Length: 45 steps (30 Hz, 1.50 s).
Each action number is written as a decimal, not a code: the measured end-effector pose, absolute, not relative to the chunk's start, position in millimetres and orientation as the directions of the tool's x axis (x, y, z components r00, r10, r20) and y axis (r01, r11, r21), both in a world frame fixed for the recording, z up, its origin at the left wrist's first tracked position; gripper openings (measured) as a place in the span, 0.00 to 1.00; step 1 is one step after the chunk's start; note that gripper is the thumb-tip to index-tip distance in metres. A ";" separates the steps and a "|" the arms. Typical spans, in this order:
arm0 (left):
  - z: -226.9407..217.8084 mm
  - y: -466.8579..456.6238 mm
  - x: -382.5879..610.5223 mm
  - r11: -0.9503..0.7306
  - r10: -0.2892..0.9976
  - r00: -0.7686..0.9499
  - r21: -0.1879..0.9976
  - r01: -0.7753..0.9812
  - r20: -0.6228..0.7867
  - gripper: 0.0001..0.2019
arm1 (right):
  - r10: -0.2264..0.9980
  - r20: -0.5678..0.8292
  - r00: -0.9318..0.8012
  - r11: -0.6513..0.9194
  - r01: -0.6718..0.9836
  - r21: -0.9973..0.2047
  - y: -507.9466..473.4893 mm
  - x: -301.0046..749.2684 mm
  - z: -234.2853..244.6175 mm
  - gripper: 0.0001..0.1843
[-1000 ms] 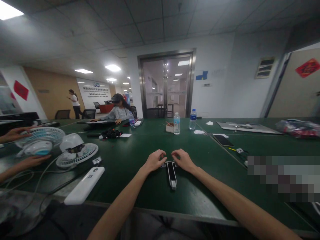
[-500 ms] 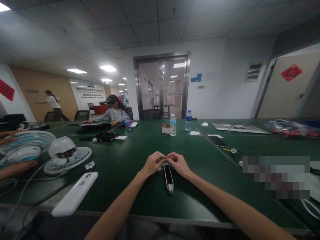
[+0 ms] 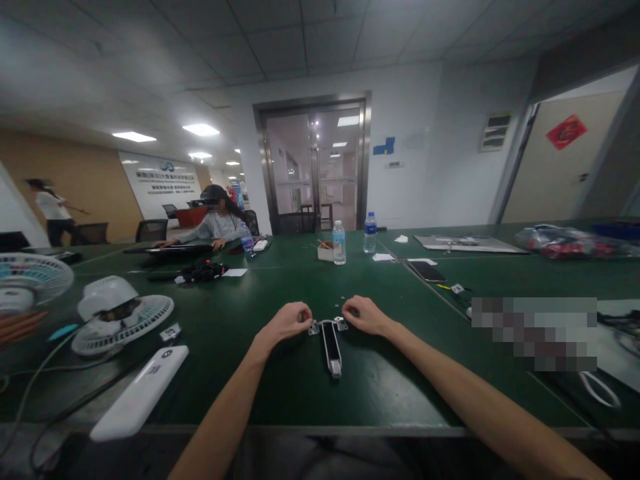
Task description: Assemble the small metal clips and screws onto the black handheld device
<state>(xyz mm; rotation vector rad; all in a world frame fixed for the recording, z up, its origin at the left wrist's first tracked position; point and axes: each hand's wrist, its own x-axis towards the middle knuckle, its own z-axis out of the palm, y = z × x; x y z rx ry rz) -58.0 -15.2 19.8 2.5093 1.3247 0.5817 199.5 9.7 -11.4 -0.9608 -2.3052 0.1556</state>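
A narrow device with a black face and a pale silver frame [image 3: 331, 350] lies lengthwise in front of me on the green table. Small metal brackets stick out at its far end, a left bracket [image 3: 313, 328] and a right bracket [image 3: 342, 323]. My left hand [image 3: 287, 321] is beside the left bracket, its fingers curled and pressed together. On the other side, my right hand [image 3: 367, 315] has thumb and fingers closed close by the right bracket. What either hand pinches, if anything, is too small to tell. Two tiny pale pieces [image 3: 343, 298] lie just beyond.
To the left are a long white casing [image 3: 143, 393], a white fan part [image 3: 123, 323] and cables. Water bottles [image 3: 339, 243] and a small box [image 3: 326, 251] stand farther back. A phone-like dark slab [image 3: 426, 271] lies to the right. A person [image 3: 217, 217] sits across the table.
My hands have come apart from meeting above the device's far end to either side of it, uncovering the brackets. The view has shifted slightly right.
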 end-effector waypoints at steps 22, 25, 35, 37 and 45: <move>6.4 -9.3 -56.5 -0.280 0.915 0.403 0.745 0.606 0.016 0.17 | 0.716 0.399 -0.572 0.698 0.581 -0.419 3.0 188.3 -16.5 0.05; 6.6 -8.1 -55.5 -0.237 0.922 0.386 0.760 0.605 -0.020 0.16 | 0.720 0.404 -0.565 0.694 0.575 -0.433 2.1 187.9 -17.2 0.04; 9.3 -12.4 -52.5 -0.176 0.916 0.397 0.829 0.531 -0.060 0.16 | 0.716 0.424 -0.555 0.698 0.556 -0.450 1.0 187.3 -18.6 0.02; 10.3 -14.3 -51.8 -0.194 0.919 0.392 0.814 0.547 -0.045 0.16 | 0.714 0.429 -0.554 0.701 0.556 -0.447 -0.3 186.8 -18.0 0.02; 5.5 -12.6 -54.3 -0.327 0.919 0.386 0.696 0.639 0.077 0.18 | 0.692 0.450 -0.564 0.721 0.565 -0.401 -2.9 184.3 -16.0 0.03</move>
